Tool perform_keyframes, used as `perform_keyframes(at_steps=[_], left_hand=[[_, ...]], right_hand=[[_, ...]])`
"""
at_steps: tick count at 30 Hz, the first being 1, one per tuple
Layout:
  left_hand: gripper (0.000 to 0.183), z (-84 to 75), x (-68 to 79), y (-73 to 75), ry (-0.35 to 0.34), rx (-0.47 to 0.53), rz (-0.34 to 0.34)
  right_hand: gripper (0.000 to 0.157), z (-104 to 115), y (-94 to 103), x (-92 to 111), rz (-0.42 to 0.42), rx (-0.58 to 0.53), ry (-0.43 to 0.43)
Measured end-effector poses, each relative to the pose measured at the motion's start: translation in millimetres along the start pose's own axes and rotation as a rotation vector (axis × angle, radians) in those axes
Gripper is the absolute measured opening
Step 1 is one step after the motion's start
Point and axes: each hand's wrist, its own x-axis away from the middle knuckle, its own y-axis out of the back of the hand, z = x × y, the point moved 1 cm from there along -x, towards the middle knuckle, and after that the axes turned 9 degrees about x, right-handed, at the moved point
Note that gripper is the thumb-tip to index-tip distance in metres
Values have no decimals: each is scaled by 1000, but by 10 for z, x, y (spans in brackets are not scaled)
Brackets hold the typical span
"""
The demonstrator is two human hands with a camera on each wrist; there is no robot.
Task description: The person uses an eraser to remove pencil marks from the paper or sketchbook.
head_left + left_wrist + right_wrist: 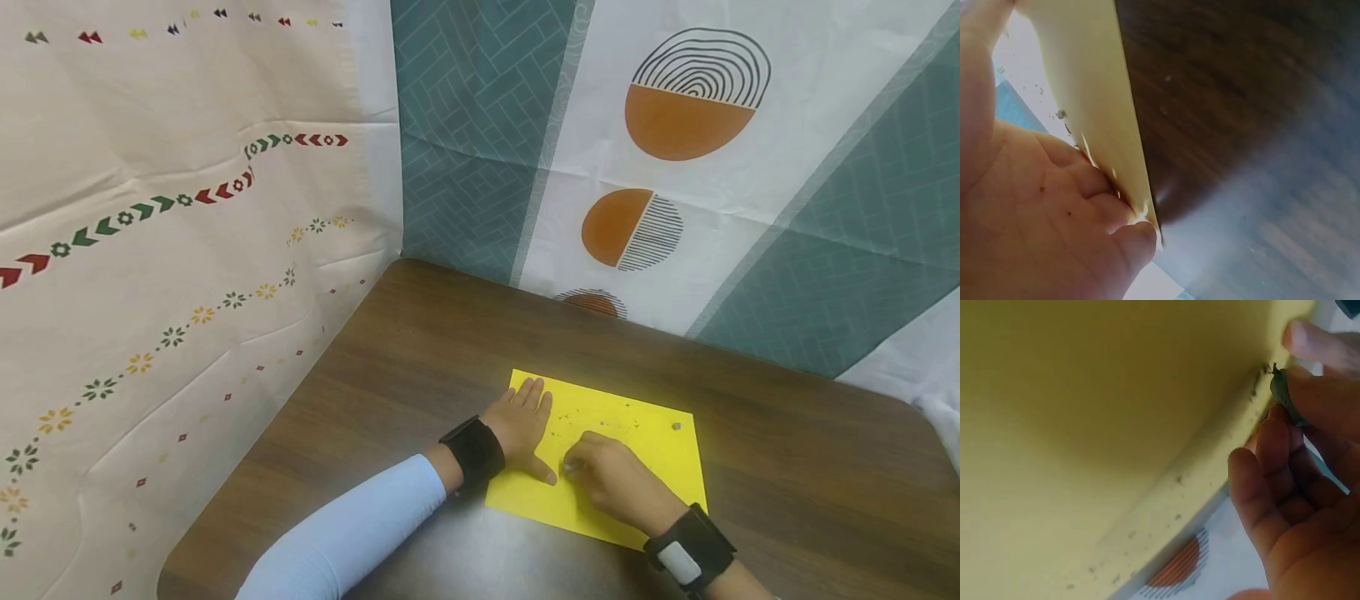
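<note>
A yellow sheet of paper [645, 408] lies on the brown table. My left hand [520, 425] rests on its left side with the fingers straight and the thumb spread; the left wrist view shows the palm [1041, 212] close up beside the paper's edge [1100, 94]. Over the middle of the sheet, my right hand [611, 477] pinches a small, soft-looking grey-green piece [1282, 390] between thumb and fingers. Its tip is right at the paper. Dark crumbs [1179, 480] are scattered over the sheet, and what the piece is made of I cannot tell.
A small grey lump [677, 426] sits near the paper's far right corner. The wooden table [360, 375] runs back to a patterned hanging cloth [480, 150], with a cream printed cloth [187, 275] along the left. Each wrist wears a black band [690, 550].
</note>
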Motion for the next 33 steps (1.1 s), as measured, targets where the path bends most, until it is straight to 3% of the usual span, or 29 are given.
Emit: perform_keyframes(at_steps=[7, 12, 17, 20, 23, 33], left_hand=[[124, -17, -7, 38, -9, 8, 21], [123, -21, -4, 70, -13, 8, 12], [122, -8, 29, 51, -19, 12, -4], [122, 5, 56, 10, -17, 21, -3], [122, 9, 77, -16, -14, 26, 4], [123, -21, 37, 28, -25, 14, -5]], right_hand=[[31, 58, -112, 22, -24, 198, 9], [26, 59, -151, 52, -65, 293, 11], [24, -151, -104, 259, -99, 368, -101], [27, -319, -38, 438, -115, 375, -193], [28, -438, 7, 541, -109, 360, -226], [27, -551, 62, 603, -95, 250, -299]])
